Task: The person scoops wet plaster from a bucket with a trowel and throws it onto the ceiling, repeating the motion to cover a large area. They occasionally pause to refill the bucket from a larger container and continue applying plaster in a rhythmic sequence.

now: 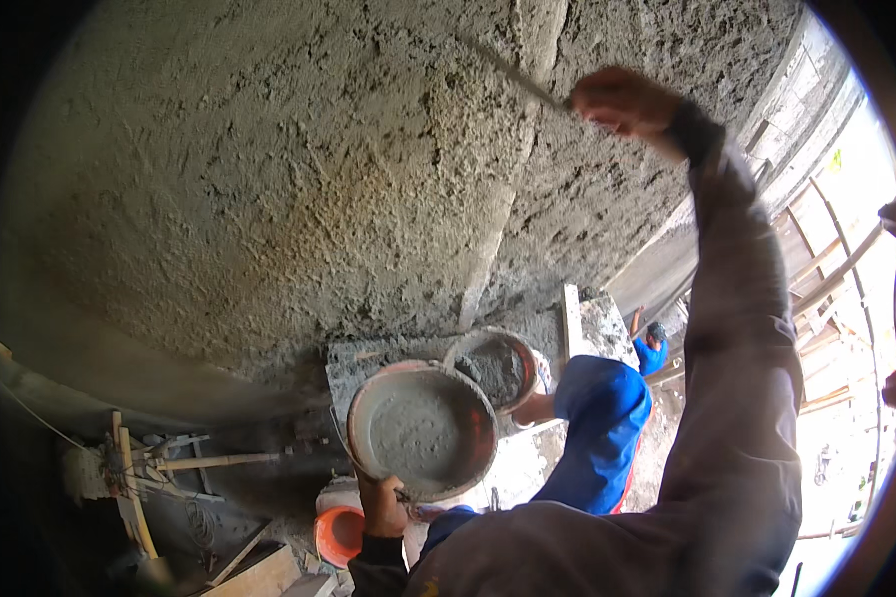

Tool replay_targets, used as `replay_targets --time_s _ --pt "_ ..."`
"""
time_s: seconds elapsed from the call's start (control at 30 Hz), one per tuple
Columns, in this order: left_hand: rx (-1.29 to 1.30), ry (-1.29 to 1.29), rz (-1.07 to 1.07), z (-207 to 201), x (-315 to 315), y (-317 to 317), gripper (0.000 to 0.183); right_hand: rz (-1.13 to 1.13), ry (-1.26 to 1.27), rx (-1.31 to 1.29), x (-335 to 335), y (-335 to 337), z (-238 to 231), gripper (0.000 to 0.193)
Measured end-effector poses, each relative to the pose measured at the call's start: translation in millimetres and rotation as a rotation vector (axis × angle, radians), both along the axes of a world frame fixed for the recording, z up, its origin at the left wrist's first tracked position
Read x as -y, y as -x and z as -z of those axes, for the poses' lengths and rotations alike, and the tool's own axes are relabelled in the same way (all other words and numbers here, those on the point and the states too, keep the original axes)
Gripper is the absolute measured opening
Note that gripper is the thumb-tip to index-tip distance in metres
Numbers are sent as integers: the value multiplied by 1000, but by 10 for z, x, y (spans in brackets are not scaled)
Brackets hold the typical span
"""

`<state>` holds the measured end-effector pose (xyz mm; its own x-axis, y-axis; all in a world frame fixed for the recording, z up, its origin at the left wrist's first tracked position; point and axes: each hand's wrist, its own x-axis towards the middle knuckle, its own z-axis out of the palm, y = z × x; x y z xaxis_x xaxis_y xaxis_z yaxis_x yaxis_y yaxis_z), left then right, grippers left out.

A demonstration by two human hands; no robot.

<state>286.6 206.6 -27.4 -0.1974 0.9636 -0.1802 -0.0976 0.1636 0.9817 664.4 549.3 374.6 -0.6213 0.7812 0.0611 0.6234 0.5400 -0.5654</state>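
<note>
My right hand (627, 101) is raised to the upper right, its fingers closed round a trowel. The trowel's thin grey blade (513, 72), seen nearly edge-on and slightly blurred, points up and left in front of the rough mortar-coated wall (348, 189). Low in the middle, my left hand (383, 505) grips the near rim of a round tub (359, 428) of wet grey mortar (426, 438). Just behind and to its right stands a second, smaller bucket (528, 360) with thicker mortar inside. My left fingers are partly hidden beneath the tub.
A mortar-spattered board platform (340, 368) lies under the buckets, high above the ground. Below left are an orange bucket (340, 534) and wooden poles (219, 461). Another person in blue (651, 352) is lower down at right, near bamboo scaffolding (838, 274). A vertical strip (493, 234) crosses the wall.
</note>
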Motion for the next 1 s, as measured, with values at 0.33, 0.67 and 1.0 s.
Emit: replay_targets --time_s 0.33,0.67,1.0 --pt "360 147 -137 -479 53 -6 71 -290 -418 800 1704 1178 2115 12" --pt "208 61 -112 -373 380 389 65 -90 161 482 2710 1774 3260 24" --pt "464 239 -199 -531 474 519 65 -446 200 372 2212 1943 1852 30"
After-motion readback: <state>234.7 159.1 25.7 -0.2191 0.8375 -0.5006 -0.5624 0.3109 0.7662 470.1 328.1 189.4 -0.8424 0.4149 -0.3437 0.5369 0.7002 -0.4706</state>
